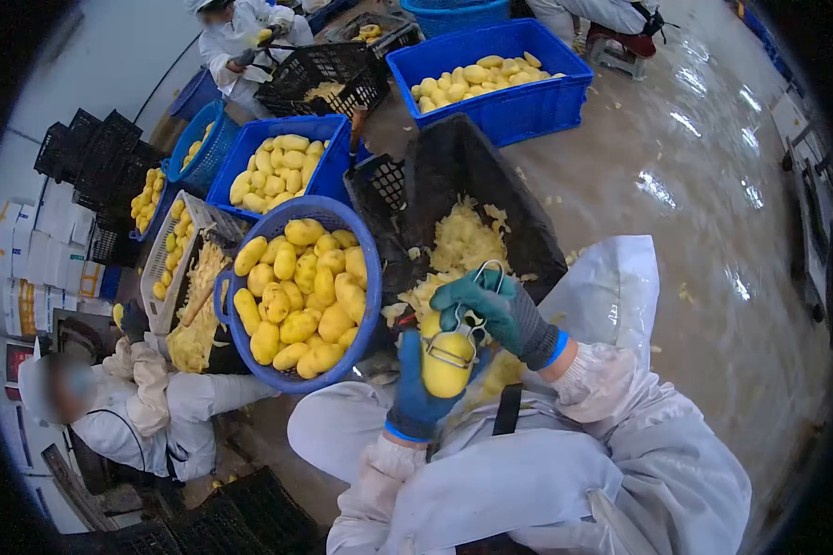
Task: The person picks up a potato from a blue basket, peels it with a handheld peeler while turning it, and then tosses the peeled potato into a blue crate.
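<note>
Around you spreads a glossy, wet, grey-brown floor [657, 277], scattered with pale scraps of peel and catching bright reflections on your right. A smooth, pale wall [111, 83] rises at the far left. Two co-workers in white work clothes are on that side, one sitting low at your left [139, 416], the other beyond the containers [236, 55].

Ahead of you, resting on the floor, a large rectangular blue plastic bin [528, 116] holds peeled, pale-yellow potatoes. Just in front of you is a deep black tub [528, 213] with a heap of thin, pale-yellow peelings [467, 240] inside. A second rectangular blue plastic bin [250, 139], also carrying peeled potatoes, sits just behind your round, violet-blue plastic basket [374, 287], which is filled with yellow potatoes and stands near your left knee.

Your left hand [418, 393], in a blue glove, has its fingers curled around an oval yellow potato [446, 372], held above your lap at the near end of the tub. Your right hand [514, 319], in a green-and-grey glove, has its fingers closed on a silver wire-handled metal peeler [473, 323], whose head lies across the potato.
</note>
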### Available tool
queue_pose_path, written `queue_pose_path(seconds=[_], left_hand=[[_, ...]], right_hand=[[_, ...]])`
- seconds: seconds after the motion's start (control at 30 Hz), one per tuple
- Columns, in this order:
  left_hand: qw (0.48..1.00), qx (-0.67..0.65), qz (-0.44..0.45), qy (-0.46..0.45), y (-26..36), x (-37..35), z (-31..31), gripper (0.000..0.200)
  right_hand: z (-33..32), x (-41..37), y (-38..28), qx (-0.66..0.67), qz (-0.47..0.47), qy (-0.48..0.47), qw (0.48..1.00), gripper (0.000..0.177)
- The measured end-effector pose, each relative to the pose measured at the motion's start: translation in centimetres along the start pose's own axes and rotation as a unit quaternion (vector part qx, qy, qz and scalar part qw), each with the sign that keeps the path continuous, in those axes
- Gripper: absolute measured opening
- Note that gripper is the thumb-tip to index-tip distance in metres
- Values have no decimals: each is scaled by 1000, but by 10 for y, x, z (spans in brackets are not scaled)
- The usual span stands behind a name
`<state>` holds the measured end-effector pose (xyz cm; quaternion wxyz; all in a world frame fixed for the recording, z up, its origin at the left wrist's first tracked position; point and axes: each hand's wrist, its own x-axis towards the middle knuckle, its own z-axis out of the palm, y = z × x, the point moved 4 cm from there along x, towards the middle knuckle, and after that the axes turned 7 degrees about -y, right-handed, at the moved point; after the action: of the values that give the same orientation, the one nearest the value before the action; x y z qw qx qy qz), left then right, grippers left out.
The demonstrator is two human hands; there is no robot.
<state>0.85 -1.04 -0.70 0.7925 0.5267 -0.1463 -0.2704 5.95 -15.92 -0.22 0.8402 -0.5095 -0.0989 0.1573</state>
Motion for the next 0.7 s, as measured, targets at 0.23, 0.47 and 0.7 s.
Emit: queue_pose_path(seconds=[0.23, 0.47, 0.7], left_hand=[[986, -67, -153, -10, -14, -24, -13, 55], [984, 143, -83, 59, 3, -14, -16, 78], [878, 471, 87, 13, 34, -2, 1, 80]], right_hand=[[-3, 3, 0, -156, -55, -36, 986, 29], [-42, 9, -10, -295, -180, 83, 935, 30], [-63, 25, -14, -218, -154, 80, 960, 32]])
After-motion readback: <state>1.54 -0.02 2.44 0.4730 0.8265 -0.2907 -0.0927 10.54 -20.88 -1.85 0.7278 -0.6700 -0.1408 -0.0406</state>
